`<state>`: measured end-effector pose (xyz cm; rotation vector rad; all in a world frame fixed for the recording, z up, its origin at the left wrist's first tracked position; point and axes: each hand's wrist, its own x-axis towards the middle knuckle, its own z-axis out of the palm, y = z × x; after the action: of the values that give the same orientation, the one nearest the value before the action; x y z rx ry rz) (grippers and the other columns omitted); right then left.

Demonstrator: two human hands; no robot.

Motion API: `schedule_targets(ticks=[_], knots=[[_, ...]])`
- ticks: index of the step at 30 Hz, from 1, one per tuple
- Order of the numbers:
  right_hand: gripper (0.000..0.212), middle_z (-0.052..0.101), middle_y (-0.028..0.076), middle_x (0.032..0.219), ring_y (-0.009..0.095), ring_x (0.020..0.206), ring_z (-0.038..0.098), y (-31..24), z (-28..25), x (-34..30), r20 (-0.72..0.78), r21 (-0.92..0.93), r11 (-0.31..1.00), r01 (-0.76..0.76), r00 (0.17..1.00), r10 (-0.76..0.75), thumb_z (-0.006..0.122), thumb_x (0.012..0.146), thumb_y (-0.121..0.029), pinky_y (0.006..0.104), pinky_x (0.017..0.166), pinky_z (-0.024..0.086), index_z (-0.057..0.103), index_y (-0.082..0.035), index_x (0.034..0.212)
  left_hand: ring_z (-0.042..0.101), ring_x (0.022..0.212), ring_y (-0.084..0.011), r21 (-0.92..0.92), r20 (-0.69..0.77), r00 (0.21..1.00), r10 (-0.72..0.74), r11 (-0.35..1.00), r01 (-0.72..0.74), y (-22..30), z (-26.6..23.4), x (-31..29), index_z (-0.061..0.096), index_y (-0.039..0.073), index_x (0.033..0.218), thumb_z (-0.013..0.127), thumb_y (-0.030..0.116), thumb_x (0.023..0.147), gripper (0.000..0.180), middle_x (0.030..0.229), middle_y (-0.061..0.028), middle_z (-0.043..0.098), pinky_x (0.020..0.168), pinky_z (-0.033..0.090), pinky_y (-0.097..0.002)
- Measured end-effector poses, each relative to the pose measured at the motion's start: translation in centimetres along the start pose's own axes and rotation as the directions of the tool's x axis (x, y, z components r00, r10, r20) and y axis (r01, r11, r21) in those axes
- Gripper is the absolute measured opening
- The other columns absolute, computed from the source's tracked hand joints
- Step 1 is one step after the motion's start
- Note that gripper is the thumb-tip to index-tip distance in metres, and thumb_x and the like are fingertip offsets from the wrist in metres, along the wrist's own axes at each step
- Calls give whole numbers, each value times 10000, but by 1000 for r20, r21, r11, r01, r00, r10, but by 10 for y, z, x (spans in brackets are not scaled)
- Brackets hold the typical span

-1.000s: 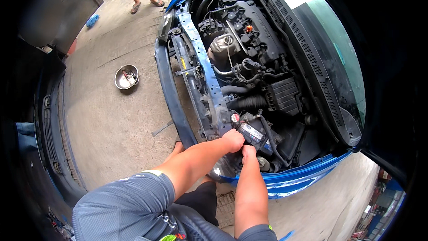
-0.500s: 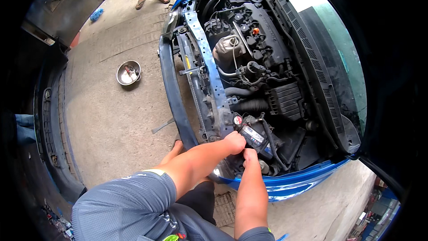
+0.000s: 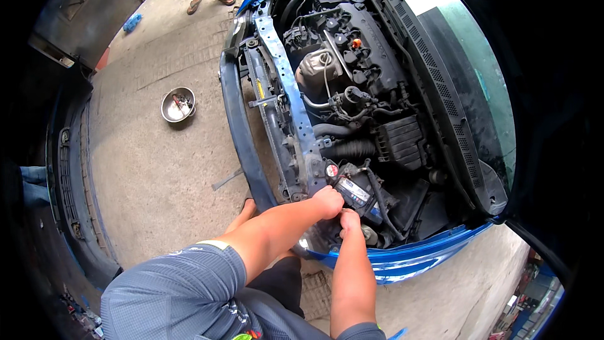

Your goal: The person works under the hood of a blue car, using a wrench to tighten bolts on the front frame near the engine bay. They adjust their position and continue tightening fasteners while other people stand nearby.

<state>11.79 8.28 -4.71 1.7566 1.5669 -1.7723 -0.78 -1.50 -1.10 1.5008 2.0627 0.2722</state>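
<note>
Both of my hands are in the front corner of a car's engine bay, next to the car battery (image 3: 353, 192). My left hand (image 3: 328, 202) is closed, fingers curled down by the end of the blue radiator support (image 3: 290, 79). Just to its right and nearer to me, my right hand (image 3: 350, 221) is also closed. Whatever the fingers grip is hidden beneath them. A round red-and-white cap (image 3: 331, 170) sits just beyond my left hand. Beside my right hand is a pale fitting (image 3: 370, 235) near the blue fender (image 3: 409, 263).
The engine cover (image 3: 371, 44) and black air box (image 3: 401, 141) fill the bay. A bare bumper beam (image 3: 234, 113) runs along the front. On the concrete floor stand a metal bowl (image 3: 178, 104) and a removed bumper (image 3: 69, 176). Another person's feet (image 3: 211, 4) are at the far side.
The view has shifted slightly, so the car and bowl appear a little farther left and up. My hands stay closed in the same place by the battery.
</note>
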Motion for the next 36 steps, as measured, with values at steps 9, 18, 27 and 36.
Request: schedule_targets(ticks=[9, 18, 27, 36], knots=[[237, 705, 146, 969, 275, 784, 617, -18, 24, -21, -12, -70, 990, -126, 992, 126, 601, 857, -62, 475, 659, 492, 741, -2, 1039, 689, 1000, -234, -8, 18, 999, -44, 999, 44, -12, 11, -13, 773, 159, 864, 643, 236, 833, 154, 974, -57, 751, 897, 450, -374], [233, 712, 130, 986, 301, 852, 644, -7, 9, -8, -33, -57, 996, -75, 997, 73, 607, 857, -60, 537, 719, 501, 759, -22, 1030, 693, 981, -245, 2, 4, 1000, 16, 1000, -16, -5, 9, -4, 762, 159, 872, 648, 253, 832, 153, 962, -58, 748, 875, 459, -382], [221, 708, 162, 1037, 272, 923, 631, -21, 28, -24, -130, -189, 977, -104, 988, 80, 730, 846, -86, 446, 765, 506, 726, 42, 1027, 696, 980, -232, -5, 53, 998, -27, 1000, 27, -10, 10, -16, 780, 161, 878, 640, 230, 839, 161, 962, -45, 755, 900, 449, -374], [223, 716, 127, 1021, 228, 838, 602, 6, 29, 0, 68, -94, 995, 29, 997, -23, 594, 902, -74, 449, 714, 495, 742, -10, 1056, 722, 983, -257, 24, 135, 991, 4, 1000, -8, -15, -8, -11, 794, 135, 877, 624, 243, 841, 205, 987, -87, 770, 874, 506, -400]])
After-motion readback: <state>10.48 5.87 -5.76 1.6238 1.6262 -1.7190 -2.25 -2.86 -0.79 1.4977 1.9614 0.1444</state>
